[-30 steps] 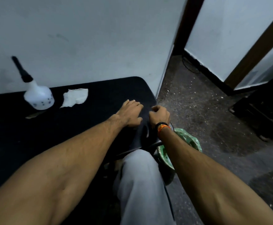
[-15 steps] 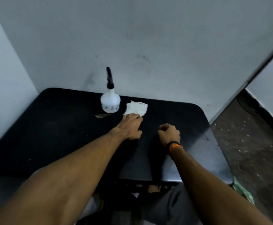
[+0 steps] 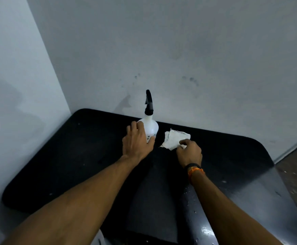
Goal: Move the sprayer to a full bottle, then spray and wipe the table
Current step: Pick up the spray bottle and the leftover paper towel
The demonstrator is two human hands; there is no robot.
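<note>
Since the sprayer (image 3: 149, 105) already tops the white spray bottle (image 3: 150, 129), I judge spraying next: left hand (image 3: 138, 142) wraps the bottle, right hand (image 3: 190, 152) pinches the crumpled tissue (image 3: 175, 138) beside it.

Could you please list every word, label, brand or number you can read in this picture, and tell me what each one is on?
There is no text that can be read.
Spray bottle: small dark marks near its base, too blurred to read, partly hidden by the left hand.
Cloth, under the right hand: no print visible.
Wristband: no lettering visible.
Table and wall: only smudges.
</note>
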